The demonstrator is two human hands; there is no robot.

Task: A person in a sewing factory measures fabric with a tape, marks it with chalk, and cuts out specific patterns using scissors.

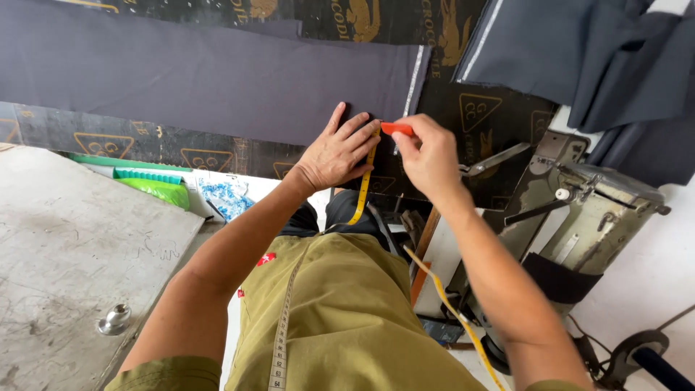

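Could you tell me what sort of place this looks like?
Probably a tailoring workshop: dark cloth spread on the cutting table, a sewing machine alongside, and a tape measure under the left hand while the right hand holds red chalk.

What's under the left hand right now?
The left hand presses a yellow measuring tape onto dark grey fabric. The tape's stretch beneath the palm is covered; the right hand holds red chalk alongside.

A dark printed desk (463,108) carries a long grey cloth (203,72), laid flat across most of its width. Right of the cloth, more dark fabric (579,51) lies heaped at the desk's far corner. A yellow measuring tape (364,185) hangs over the desk edge just below the cloth's right end.
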